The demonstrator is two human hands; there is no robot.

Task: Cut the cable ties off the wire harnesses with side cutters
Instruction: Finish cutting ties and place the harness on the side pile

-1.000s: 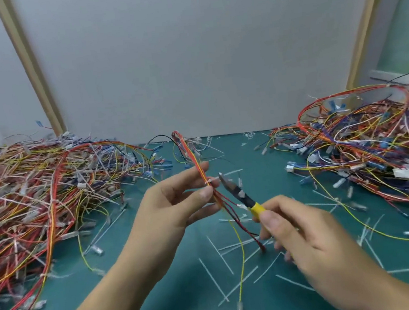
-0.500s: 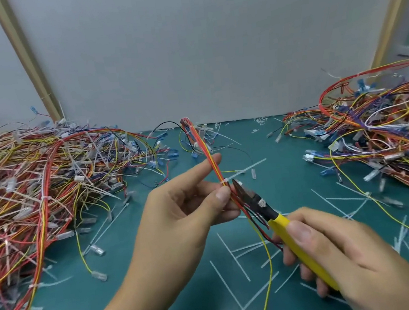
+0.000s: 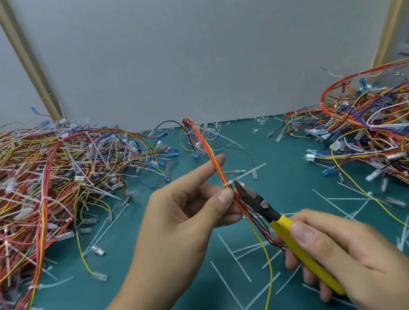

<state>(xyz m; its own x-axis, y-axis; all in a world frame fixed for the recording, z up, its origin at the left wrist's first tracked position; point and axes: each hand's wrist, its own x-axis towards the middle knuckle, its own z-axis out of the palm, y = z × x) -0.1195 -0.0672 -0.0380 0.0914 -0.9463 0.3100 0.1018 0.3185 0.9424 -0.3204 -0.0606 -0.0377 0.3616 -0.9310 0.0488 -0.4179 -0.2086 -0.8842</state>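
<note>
Seen from the head camera, the left hand (image 3: 180, 216) pinches a slim harness (image 3: 211, 154) of red, orange and yellow wires between the thumb and curled fingers, with the forefinger stretched up along the strands. The harness rises from that grip toward the far edge of the table and trails down below it, one loose yellow wire hanging toward the bottom of the frame. A thin white plastic cable tie (image 3: 228, 183) wraps the harness just above the thumb, its tail sticking out to the right. The right hand (image 3: 349, 253) is wrapped round the yellow handles of a pair of dark-headed steel side cutters (image 3: 277, 220), thumb lying on top. The cutters' tip sits right at the cable tie; the blades look nearly together, though whether they bite the plastic is hard to tell from this angle. Both hands hover over a dark teal mat (image 3: 161, 274) strewn with thin white tie offcuts (image 3: 232, 253). A large tangled left heap (image 3: 36, 186) of multicoloured tied wires fills one side of the mat and a right heap (image 3: 385, 121) the other, both well apart from the hands. A plain grey wall panel (image 3: 187, 55) stands behind.
</note>
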